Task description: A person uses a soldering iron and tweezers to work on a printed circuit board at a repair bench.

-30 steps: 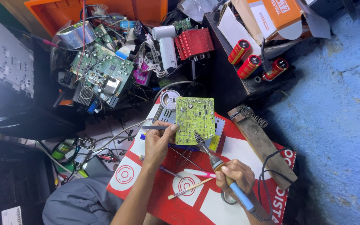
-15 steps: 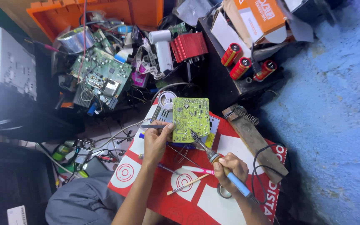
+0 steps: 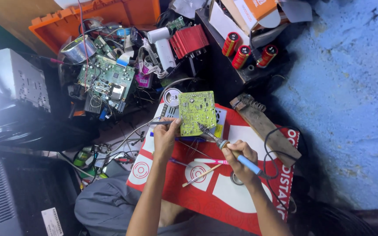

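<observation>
The yellow-green circuit board (image 3: 197, 112) stands tilted on the red and white mat (image 3: 224, 192), just ahead of both hands, its long axis running away from the person. The left hand (image 3: 166, 136) grips its lower left edge. The right hand (image 3: 239, 156) is closed around a blue-handled soldering iron (image 3: 228, 147), whose tip slants up-left to touch the board's lower right corner.

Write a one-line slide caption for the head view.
Left hand steadies a yellow-green circuit board while the right hand touches a soldering iron to it.
</observation>
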